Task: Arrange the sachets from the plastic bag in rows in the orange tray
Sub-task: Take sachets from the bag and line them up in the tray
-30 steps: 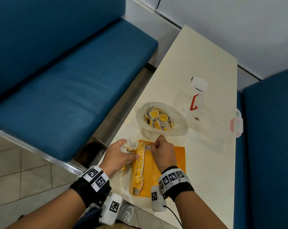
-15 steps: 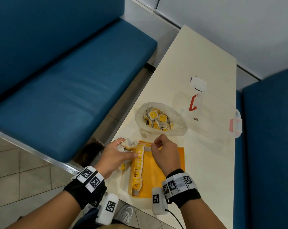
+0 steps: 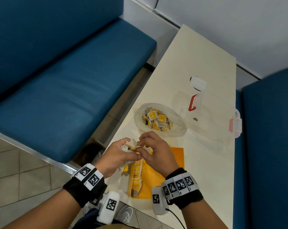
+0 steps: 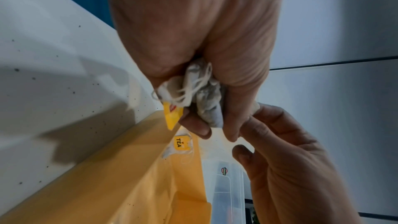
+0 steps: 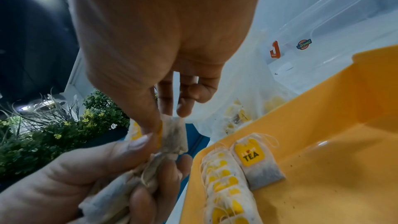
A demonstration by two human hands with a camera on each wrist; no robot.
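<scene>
The orange tray [image 3: 176, 156] lies at the table's near edge, with a row of tea sachets [image 3: 136, 176] along its left wall. My left hand [image 3: 123, 154] grips a bunch of sachets [image 4: 202, 91] just above the tray's far left corner. My right hand [image 3: 150, 146] meets it there, thumb and fingers pinching one sachet [image 5: 174, 135] at the top of the bunch. In the right wrist view one sachet [image 5: 256, 161] lies at the head of the row [image 5: 224, 190]. Behind the tray, the plastic bag [image 3: 159, 119] stands open with several sachets inside.
A clear plastic box [image 3: 212, 113] with red clasps lies on the table right of the bag. Blue benches [image 3: 57, 80] flank the table on both sides. The table's left edge [image 3: 116, 134] runs close beside my left hand.
My right hand has left the tray's far end and moved left and up to the bunch in my left hand, where it now pinches a sachet. The left hand has risen slightly.
</scene>
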